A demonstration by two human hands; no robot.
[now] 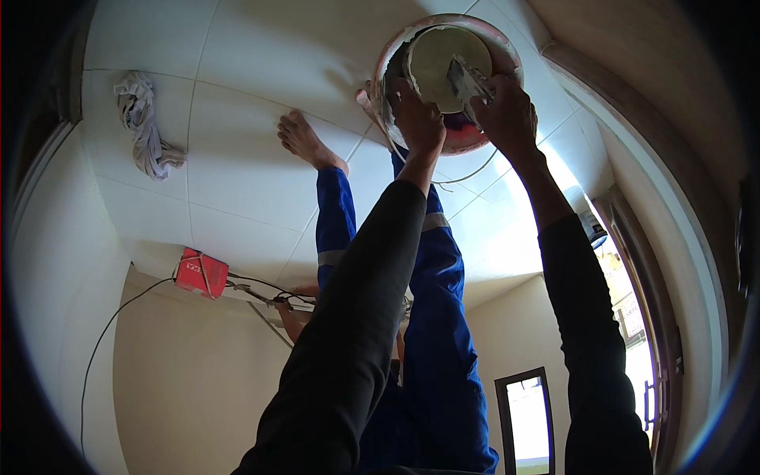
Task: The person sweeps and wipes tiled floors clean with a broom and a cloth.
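- Upper right of frame: a round basin (483,21) of pale paste sits on the tiled floor (237,158). It is probably heavy and rigid, and best gripped at the rim.
- Left hand (419,119): fingers curled over the near rim.
- Right hand (507,111): fingers wrapped round a scraper (467,79) inside the basin.
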